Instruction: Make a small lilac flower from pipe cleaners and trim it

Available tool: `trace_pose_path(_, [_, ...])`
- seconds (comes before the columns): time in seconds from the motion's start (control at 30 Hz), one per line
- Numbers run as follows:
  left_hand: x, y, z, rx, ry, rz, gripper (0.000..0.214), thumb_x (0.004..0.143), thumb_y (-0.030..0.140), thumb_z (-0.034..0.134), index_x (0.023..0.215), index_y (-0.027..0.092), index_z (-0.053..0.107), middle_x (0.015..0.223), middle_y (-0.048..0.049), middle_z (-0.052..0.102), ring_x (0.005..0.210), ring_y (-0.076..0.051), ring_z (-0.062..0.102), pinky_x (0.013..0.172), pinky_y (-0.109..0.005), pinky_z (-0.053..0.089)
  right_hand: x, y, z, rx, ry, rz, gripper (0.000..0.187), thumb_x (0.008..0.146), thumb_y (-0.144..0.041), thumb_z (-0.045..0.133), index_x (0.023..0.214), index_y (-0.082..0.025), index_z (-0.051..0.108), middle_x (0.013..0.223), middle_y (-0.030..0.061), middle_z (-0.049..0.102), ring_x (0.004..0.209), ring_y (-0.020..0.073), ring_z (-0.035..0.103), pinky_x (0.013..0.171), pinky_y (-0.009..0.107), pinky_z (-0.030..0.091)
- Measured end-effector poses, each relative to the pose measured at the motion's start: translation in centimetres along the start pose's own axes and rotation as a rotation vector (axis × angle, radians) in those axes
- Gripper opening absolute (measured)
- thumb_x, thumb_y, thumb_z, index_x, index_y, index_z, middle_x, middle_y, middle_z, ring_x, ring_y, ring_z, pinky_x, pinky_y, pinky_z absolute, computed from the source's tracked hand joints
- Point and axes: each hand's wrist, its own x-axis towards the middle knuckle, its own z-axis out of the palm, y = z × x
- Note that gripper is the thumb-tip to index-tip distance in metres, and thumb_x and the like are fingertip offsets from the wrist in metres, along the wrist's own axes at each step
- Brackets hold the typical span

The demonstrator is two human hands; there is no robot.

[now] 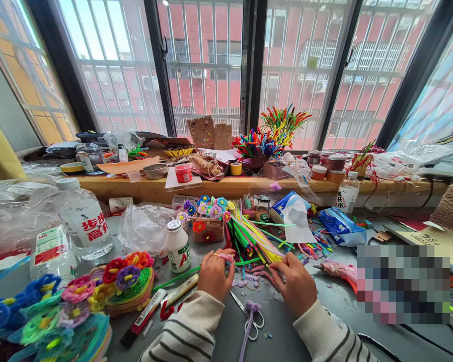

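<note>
My left hand (213, 274) is closed in a pinch on a pink pipe cleaner (225, 257) that curls over its fingers. My right hand (292, 281) is closed too, fingertips pinching the end of a thin pipe cleaner near a bundle of green, pink and yellow pipe cleaners (249, 236) lying on the grey table (283, 327). Scissors (249, 314) with a purple pipe cleaner (247, 327) draped over them lie between my striped sleeves. Pink and purple scraps (249, 279) litter the table between my hands.
Stacked pipe-cleaner flower discs (128, 281) sit at the left, blue and green ones (30, 317) nearer. A small white bottle (177, 246), large plastic bottles (85, 221), a flower box (207, 221), tissue pack (292, 213), glue gun (337, 271) and a crowded wooden shelf (226, 187) surround me.
</note>
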Motion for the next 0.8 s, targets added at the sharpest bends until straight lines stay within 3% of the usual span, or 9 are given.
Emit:
trace_pose_path(0.1, [0.1, 0.7, -0.3, -0.361, -0.076, 0.017, 0.017, 0.071, 0.025, 0.046, 0.08, 0.014, 0.056, 0.081, -0.0088, 0.062, 0.074, -0.018, 0.056, 0.07, -0.032, 0.043, -0.4, -0.4, -0.2, 0.341, 0.09, 0.079, 0.021, 0.074, -0.033, 0.048, 0.073, -0.018, 0.063, 0.06, 0.0004, 0.043, 0.053, 0.0126, 0.044, 0.051, 0.023, 0.039])
trace_pose_path(0.2, [0.0, 1.7, -0.6, -0.656, -0.21, -0.065, 0.023, 0.069, 0.03, 0.05, 0.083, 0.014, 0.058, 0.077, -0.0073, 0.063, 0.071, -0.016, 0.056, 0.068, -0.028, 0.044, -0.7, -1.2, -0.3, 0.6, 0.043, 0.158, 0.023, 0.073, -0.037, 0.049, 0.07, -0.018, 0.063, 0.056, -0.0006, 0.044, 0.048, 0.0116, 0.042, 0.045, 0.021, 0.037])
trace_pose_path(0.3, [-0.1, 2.3, -0.8, -0.773, -0.322, -0.123, 0.024, 0.069, 0.034, 0.051, 0.076, 0.013, 0.06, 0.073, -0.0067, 0.063, 0.069, -0.016, 0.056, 0.065, -0.026, 0.044, -1.0, -1.9, -0.3, 0.721, -0.009, 0.2, 0.024, 0.071, -0.038, 0.051, 0.067, -0.018, 0.064, 0.054, -0.0008, 0.045, 0.049, 0.0119, 0.042, 0.045, 0.021, 0.037])
trace_pose_path(0.63, [-0.2, 2.6, -0.7, -0.82, -0.393, -0.163, 0.025, 0.067, 0.037, 0.052, 0.061, 0.013, 0.056, 0.055, -0.0023, 0.058, 0.053, -0.012, 0.053, 0.055, -0.024, 0.042, -1.3, -2.3, -0.2, 0.725, -0.071, 0.206, 0.022, 0.072, -0.034, 0.05, 0.067, -0.016, 0.061, 0.055, -0.0008, 0.045, 0.047, 0.0109, 0.041, 0.044, 0.021, 0.037])
trace_pose_path(0.8, [-0.1, 2.3, -0.4, -0.95, -0.413, -0.21, 0.027, 0.067, 0.039, 0.051, 0.061, 0.013, 0.052, 0.056, -0.0016, 0.055, 0.052, -0.011, 0.051, 0.054, -0.024, 0.043, -1.3, -1.5, -0.5, 0.55, 0.072, 0.212, 0.019, 0.072, -0.029, 0.048, 0.082, -0.017, 0.059, 0.074, 0.0053, 0.052, 0.061, 0.0163, 0.048, 0.052, 0.027, 0.041])
